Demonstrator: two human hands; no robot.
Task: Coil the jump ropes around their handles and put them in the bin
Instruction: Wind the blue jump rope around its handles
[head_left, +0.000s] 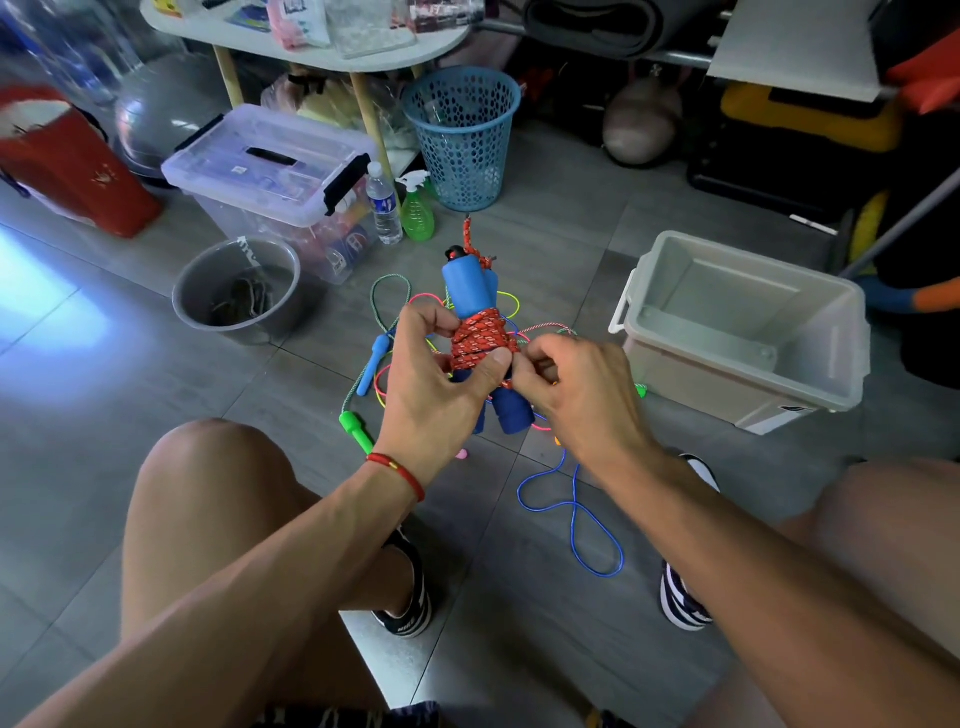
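your left hand (441, 374) gripped the red rope (480, 338) coiled around the blue handles (467, 286); right hand (576, 384) fingers pinched its end, left of the grey bin (748, 384).

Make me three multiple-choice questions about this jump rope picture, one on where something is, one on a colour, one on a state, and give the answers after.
1. Where does the beige bin stand?
A. On the floor to the person's right
B. On the white table
C. Inside the blue basket

2. What colour is the rope coiled round the blue handles?
A. Yellow
B. Red
C. Black

3. What state is the beige bin in?
A. Lidded
B. Open, nothing seen inside
C. Full of ropes

Answers: 1 A, it sits on the tiles right of the hands. 2 B, the red rope wraps the handles, held by the left hand and right hand. 3 B, its bare bottom shows.
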